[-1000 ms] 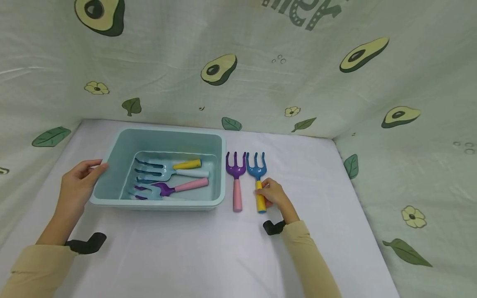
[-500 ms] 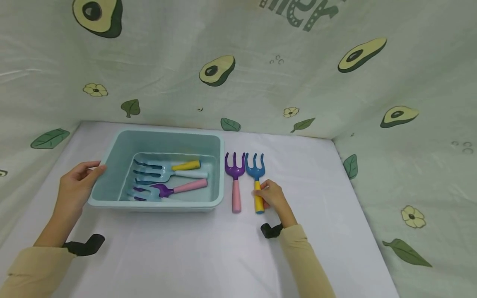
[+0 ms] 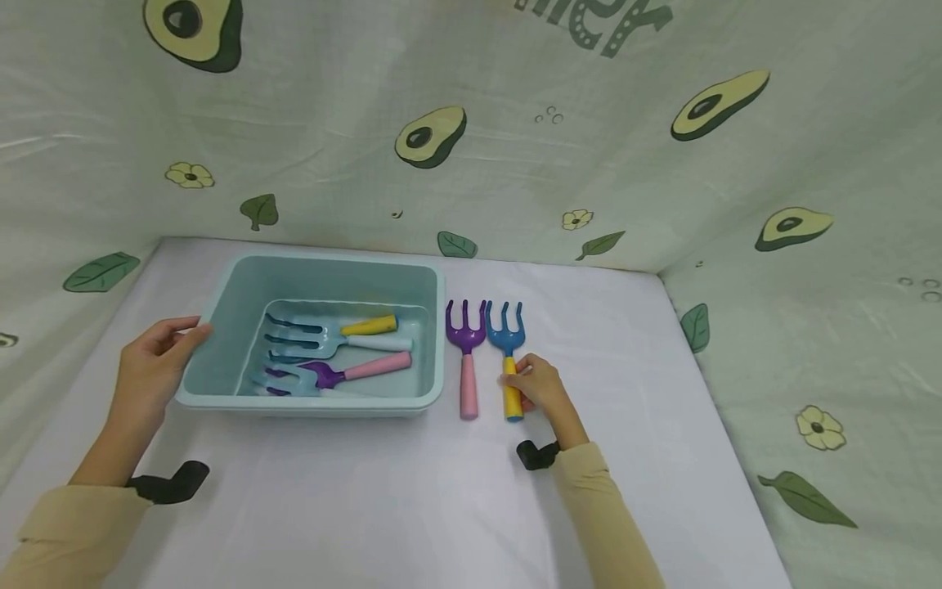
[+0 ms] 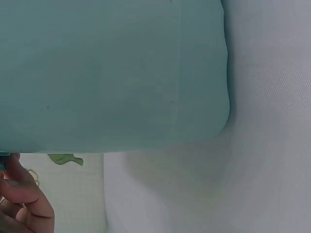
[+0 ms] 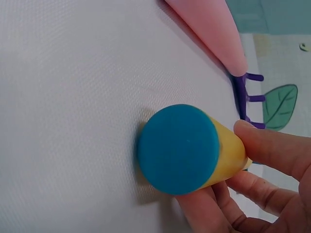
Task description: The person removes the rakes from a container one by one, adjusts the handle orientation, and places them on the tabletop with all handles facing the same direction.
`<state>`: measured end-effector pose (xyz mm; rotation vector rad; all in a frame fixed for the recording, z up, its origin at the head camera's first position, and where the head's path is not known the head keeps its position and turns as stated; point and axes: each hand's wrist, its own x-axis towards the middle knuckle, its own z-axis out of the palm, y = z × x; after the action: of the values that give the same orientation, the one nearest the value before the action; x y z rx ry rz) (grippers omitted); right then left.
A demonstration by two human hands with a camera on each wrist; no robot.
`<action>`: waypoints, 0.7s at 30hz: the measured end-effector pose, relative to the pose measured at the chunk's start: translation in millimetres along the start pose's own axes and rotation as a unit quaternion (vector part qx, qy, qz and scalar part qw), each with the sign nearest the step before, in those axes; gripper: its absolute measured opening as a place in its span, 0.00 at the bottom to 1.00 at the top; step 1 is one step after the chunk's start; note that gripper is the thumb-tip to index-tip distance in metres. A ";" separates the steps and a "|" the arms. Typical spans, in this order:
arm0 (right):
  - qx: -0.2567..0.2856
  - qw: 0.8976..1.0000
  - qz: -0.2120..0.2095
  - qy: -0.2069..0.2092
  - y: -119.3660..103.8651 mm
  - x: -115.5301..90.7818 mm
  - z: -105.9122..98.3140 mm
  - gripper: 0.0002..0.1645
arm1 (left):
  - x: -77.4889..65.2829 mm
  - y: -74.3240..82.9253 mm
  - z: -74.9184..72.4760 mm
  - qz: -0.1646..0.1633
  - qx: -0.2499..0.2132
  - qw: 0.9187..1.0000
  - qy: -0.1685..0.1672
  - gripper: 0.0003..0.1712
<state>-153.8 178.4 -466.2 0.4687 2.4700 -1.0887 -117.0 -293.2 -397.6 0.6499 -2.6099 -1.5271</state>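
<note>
My right hand (image 3: 539,383) pinches the yellow handle of a blue toy garden fork (image 3: 506,337) lying on the table. In the right wrist view, thumb and fingers sit on either side of that handle, its blue end cap (image 5: 178,149) facing the camera. Just left of it lies a purple fork with a pink handle (image 3: 468,386). My left hand (image 3: 156,360) grips the left rim of a light teal basin (image 3: 309,402). Inside the basin are several forks, among them a yellow-handled one (image 3: 371,325), a pale blue one (image 3: 346,342) and a pink-handled one (image 3: 375,366).
A white cloth (image 3: 412,507) covers the table. Behind and beside it hang pale green curtains (image 3: 324,106) printed with avocados and leaves. The basin takes up the table's left half, its right wall close to the purple fork.
</note>
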 end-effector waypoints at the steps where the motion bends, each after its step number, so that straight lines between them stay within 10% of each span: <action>1: -0.002 1.000 0.000 0.000 -0.1 0.1 -0.1 0.20 | 0.1 0.2 -0.1 0.000 -0.003 1.000 0.000 0.25; 10: -0.025 0.999 0.014 -0.019 -4.3 -2.1 -2.3 0.25 | 0.0 0.1 -2.1 0.007 -0.035 0.999 -0.005 0.06; 21: -0.102 0.992 -0.037 -0.064 -18.5 -16.1 -24.3 0.46 | 0.0 -0.3 0.9 0.009 0.002 1.000 0.000 0.27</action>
<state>-153.6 182.7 -432.0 0.2406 2.4674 -0.8531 -117.1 -292.5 -398.3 0.6260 -2.6129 -1.5167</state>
